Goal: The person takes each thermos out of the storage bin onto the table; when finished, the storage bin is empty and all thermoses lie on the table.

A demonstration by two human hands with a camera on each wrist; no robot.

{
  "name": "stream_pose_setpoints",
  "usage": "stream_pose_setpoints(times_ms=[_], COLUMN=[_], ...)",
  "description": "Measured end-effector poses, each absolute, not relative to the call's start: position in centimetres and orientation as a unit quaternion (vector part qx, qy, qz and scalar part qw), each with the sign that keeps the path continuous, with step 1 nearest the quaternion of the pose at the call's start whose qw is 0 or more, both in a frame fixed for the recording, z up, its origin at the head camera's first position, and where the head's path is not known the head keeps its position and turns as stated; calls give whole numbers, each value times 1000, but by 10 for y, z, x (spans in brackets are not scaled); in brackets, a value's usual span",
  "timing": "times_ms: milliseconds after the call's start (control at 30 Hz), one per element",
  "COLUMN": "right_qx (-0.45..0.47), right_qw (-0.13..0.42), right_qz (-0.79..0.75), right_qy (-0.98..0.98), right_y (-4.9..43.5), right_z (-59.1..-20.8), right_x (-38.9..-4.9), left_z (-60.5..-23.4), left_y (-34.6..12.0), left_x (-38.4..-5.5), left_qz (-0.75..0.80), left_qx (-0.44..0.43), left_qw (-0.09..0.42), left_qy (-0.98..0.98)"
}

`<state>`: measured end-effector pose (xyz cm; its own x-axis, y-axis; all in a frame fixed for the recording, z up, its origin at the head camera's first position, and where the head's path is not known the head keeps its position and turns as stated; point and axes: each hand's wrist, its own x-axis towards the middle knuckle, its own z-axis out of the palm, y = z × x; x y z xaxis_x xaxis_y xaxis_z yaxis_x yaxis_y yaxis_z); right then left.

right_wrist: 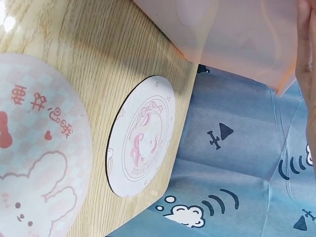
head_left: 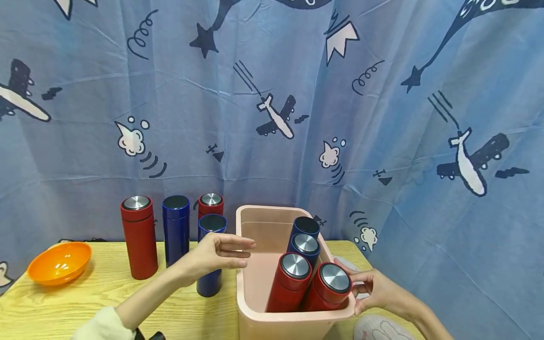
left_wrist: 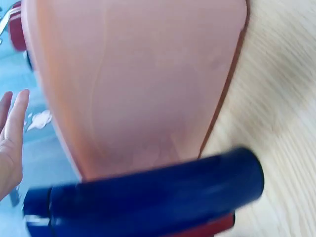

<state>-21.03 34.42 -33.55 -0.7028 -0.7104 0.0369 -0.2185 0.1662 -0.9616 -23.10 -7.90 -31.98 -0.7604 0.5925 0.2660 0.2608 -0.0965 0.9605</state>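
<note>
A pink bin (head_left: pixel 260 309) holds two red thermos bottles (head_left: pixel 289 285) with silver lids and two blue thermos bottles (head_left: pixel 307 226) behind them. My left hand (head_left: pixel 216 255) hovers by the bin's left rim, fingers straight and holding nothing; it covers part of a blue thermos bottle (head_left: pixel 209 285) standing left of the bin. At the bin's right rim, my right hand (head_left: pixel 378 290) holds the edge, thumb at the front and fingers farther back. The left wrist view shows a blue thermos bottle (left_wrist: pixel 163 197) beside the bin wall (left_wrist: pixel 148 89), with red partly hidden behind.
Left of the bin also stand a red bottle (head_left: pixel 140 245), a blue bottle (head_left: pixel 176 231) and another red bottle (head_left: pixel 211 205). An orange bowl (head_left: pixel 59 264) sits at far left. Two round printed mats (right_wrist: pixel 140 136) lie right of the bin. A blue curtain (head_left: pixel 272 118) hangs behind.
</note>
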Motion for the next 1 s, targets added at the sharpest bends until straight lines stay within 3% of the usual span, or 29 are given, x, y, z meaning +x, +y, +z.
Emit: stream_pose_setpoints(times_ms=[333, 1000], right_qx=[-302, -312], right_qw=[217, 215], right_qz=[-559, -564], right_qy=[741, 734], right_y=[345, 344], right_z=[-336, -336], right_x=[-210, -209], left_z=[-335, -330], left_y=[-38, -16], left_x=[-242, -247], left_qz=[679, 685], left_qx=[329, 344], left_qw=[159, 216], left_qy=[637, 604])
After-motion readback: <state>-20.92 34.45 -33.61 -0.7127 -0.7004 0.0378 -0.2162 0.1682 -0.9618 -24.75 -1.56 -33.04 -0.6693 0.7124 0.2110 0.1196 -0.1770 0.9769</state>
